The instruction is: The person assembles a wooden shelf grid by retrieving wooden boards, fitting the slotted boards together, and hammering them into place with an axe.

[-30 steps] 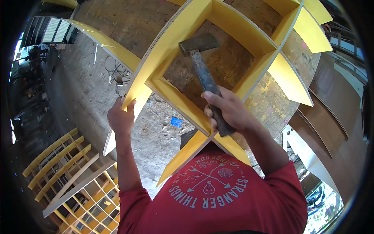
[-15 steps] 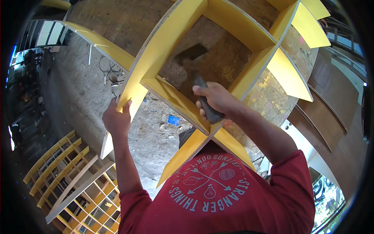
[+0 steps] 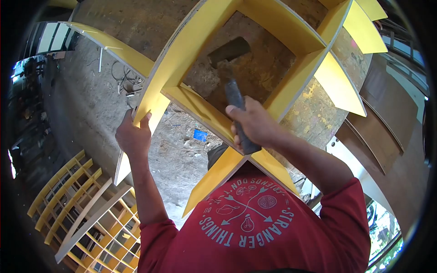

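Observation:
My right hand [image 3: 257, 120] is wrapped round the dark handle of a hammer [image 3: 230, 51]. Its thick, blocky head hangs over one square opening of a yellow panel grid [image 3: 186, 54], with no contact visible between head and panels. At the left, my left hand [image 3: 134, 134] pinches the edge of a long curved yellow panel [image 3: 157, 107], thumb on its near face and fingers behind. A shorter cross panel [image 3: 200, 111] joins this curved panel and runs toward my body, passing beneath my right hand.
Under the grid lies a stained wooden tabletop [image 3: 314, 107]. More yellow lattice frames [image 3: 107, 245] rest at the lower left. Brown boards [image 3: 378, 132] lean at the right. On the concrete floor [image 3: 100, 91] are cables and a blue scrap [image 3: 200, 135].
The hammer's head has moved slightly up in view and is less blurred. My right hand keeps its grip. My left hand stays on the panel, with a slight shift left.

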Demonstrator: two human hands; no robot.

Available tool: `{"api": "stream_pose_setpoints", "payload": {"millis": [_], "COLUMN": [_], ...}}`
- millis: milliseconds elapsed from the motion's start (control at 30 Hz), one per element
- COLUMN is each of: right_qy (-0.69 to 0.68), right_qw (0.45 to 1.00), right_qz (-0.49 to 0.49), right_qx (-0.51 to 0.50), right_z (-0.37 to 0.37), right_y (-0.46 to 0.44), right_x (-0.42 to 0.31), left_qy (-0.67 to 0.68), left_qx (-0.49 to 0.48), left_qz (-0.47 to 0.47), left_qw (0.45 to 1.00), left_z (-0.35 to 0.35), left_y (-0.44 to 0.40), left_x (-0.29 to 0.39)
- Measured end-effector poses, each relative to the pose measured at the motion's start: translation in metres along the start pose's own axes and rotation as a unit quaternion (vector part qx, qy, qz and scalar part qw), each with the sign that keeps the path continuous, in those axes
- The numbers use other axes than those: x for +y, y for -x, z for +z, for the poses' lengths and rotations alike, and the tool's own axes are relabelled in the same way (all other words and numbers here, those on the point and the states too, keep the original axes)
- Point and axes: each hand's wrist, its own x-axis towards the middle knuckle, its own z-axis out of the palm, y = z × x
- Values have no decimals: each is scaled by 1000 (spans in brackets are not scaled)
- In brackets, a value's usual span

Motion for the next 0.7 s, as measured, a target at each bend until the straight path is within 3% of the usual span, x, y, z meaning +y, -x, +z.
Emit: {"api": "stream_pose_setpoints", "payload": {"millis": [67, 100, 233, 433, 533, 567, 667, 700], "right_qy": [140, 198, 141, 6, 57, 120, 126, 28], "right_qw": [986, 978, 985, 998, 996, 991, 985, 994], "right_qz": [18, -11, -11, -66, -36, 1, 12, 52], "right_qx": [-91, -64, -96, 19, 52, -56, -118, -92], "right_z": [11, 24, 17, -4, 4, 1, 3, 3], "right_y": [-4, 7, 9, -2, -40, -44, -52, -41], "right_x": [0, -6, -7, 4, 7, 1, 3, -7], "left_qy": [5, -4, -11, -18, -18, -21, -19, -12], "left_qx": [13, 12, 12, 13, 10, 9, 10, 4], "left_qz": [17, 17, 12, 22, 19, 15, 16, 14], "left_qw": [1000, 1000, 1000, 1000, 1000, 1000, 1000, 1000], "left_z": [3, 4, 0, 4, 6, 6, 3, 3], "left_y": [-3, -4, -1, -4, -3, -3, -1, 1], "left_x": [1, 3, -3, -2, 0, 1, -1, -2]}}
